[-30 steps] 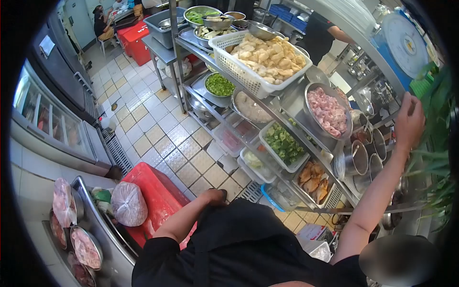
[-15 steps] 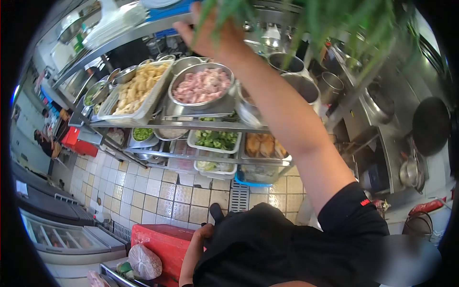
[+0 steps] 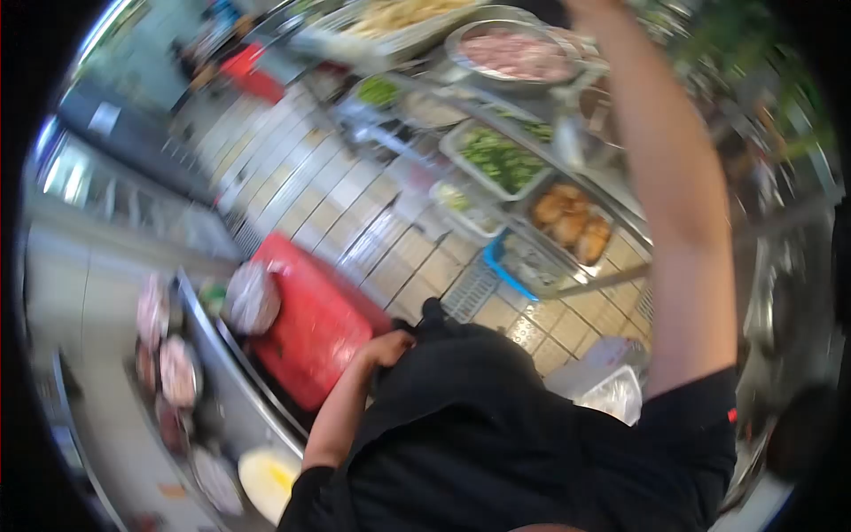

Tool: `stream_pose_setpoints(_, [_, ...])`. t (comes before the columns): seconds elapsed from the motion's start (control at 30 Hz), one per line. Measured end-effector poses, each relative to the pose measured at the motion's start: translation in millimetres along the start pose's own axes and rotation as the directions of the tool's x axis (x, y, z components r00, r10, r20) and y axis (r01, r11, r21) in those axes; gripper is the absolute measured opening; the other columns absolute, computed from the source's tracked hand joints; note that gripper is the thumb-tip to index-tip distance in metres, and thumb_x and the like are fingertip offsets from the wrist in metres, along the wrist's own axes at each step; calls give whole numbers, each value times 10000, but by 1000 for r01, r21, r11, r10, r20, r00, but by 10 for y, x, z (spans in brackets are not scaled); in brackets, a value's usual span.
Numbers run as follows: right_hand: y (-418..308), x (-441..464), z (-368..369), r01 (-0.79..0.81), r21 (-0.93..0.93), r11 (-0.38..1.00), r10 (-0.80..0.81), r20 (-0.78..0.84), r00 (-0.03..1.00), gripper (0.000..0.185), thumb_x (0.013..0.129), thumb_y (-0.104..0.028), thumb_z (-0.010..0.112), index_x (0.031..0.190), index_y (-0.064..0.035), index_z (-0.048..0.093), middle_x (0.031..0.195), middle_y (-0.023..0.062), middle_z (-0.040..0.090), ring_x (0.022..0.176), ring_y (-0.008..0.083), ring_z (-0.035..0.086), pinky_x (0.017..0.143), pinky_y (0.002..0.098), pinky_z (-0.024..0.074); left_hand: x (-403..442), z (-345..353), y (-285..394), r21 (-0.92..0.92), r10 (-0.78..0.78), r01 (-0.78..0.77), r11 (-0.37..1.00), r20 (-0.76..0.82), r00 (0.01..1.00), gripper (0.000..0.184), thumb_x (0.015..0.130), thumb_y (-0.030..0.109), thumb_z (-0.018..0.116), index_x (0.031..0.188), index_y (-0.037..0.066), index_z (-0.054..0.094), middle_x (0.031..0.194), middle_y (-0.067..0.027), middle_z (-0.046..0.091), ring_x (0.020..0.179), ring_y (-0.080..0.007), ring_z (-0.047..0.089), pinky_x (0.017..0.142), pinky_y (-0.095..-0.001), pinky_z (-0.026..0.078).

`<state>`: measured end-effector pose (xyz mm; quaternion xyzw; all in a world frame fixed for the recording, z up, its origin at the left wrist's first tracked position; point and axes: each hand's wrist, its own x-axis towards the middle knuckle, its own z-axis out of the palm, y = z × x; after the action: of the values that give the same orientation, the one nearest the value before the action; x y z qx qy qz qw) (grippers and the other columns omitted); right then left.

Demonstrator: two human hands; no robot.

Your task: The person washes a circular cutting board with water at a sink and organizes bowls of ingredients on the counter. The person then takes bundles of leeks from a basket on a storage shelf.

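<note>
My left hand is at my left hip, low against the black apron. Its fingers are curled beside a dark object that I cannot make out. My right arm stretches up and forward across the steel rack. Only part of my right hand shows at the top edge, blurred and mostly cut off, near a dark shape and just above the steel bowl of raw pink meat. Whether it holds anything is hidden.
Below are trays of chopped greens and browned food, and a blue-rimmed container. A red bin stands at left beside a steel sink with bagged meat. Blurred green leaves hang at upper right. People are far off, upper left.
The view has swung back toward the left and blurred, bringing the sink and red bin nearer the middle. My right hand is now mostly out of frame; my left stays at my hip.
</note>
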<state>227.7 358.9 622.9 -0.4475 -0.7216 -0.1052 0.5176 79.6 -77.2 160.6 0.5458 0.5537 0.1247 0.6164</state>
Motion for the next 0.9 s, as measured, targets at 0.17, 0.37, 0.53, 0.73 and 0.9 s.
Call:
stream_pose_setpoints(0.17, [-148,-64,-230,243,-178,954,-247,1,969,395,815,-358,683,969,5,677,1016,243,648,1021,404,597,899,504,463,-13,127,39,75,63,-63,995,-7,998,279,737,197,722,877,-40,676,839,-233,689,795,-302,683,681,-405,491])
stream_pose_setpoints(0.37, [355,330,383,424,-377,824,-505,-149,850,615,889,-548,551,1180,-10,622,1204,246,604,1132,441,545,963,535,429,-385,247,467,180,-29,67,981,-205,978,270,742,207,705,874,-28,687,810,-243,681,787,-369,677,690,-433,501])
stream_pose_setpoints(0.53, [285,291,291,351,-420,837,-375,27,927,646,896,-579,514,1292,-73,577,1355,189,528,1275,422,446,1041,535,391,-845,206,1096,233,-184,327,916,-480,858,236,805,228,687,918,21,682,867,-209,684,837,-352,668,729,-439,513])
stream_pose_setpoints(0.73, [244,195,129,356,-361,862,-385,-7,923,475,861,-533,582,1103,-126,626,1216,170,608,1177,376,541,901,539,487,-982,-268,2298,229,131,38,973,-677,724,189,888,186,665,992,30,643,913,-126,654,803,-246,665,699,-359,516])
stream_pose_setpoints(0.9, [-9,-11,-230,182,-140,973,-172,83,982,369,801,-294,664,1001,17,645,1034,247,646,1008,403,608,892,493,487,-184,-413,2217,172,304,-251,953,-551,777,174,908,177,660,1001,31,636,911,-103,659,786,-200,658,669,-333,513])
